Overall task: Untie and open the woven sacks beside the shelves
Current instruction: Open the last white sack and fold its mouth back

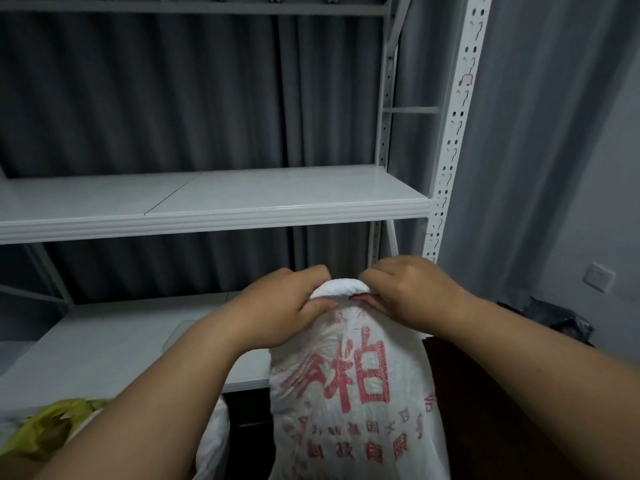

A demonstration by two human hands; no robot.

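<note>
Both hands are up at the neck of the white woven sack point(349, 393), the one printed with red characters, which stands upright just in front of the metal shelves point(214, 206). The left hand point(277, 306) grips the bunched top from the nine o'clock side and the right hand point(408, 289) grips it from three o'clock, each with its fingers curled over the far side of the rolled white rim that shows between them.

To my eye the step in hand is loosening the closure. It would go best if one hand held the neck steady while the other worked at the tie, rather than both pulling outward at once, since that would likely draw a knot tighter. I cannot make out any string or knot (the fingers point(318, 271) cover that part), so feeling for the loose end first seems wise. Keeping the sack upright also matters, or the contents may slump out once the mouth gives.

The rolled rim sits right between the two sets of fingertips, touching both, with the thumbs pressed on the near face just below it. Down at seven o'clock lies a yellow bag point(52, 424), apart from the hands.
</note>
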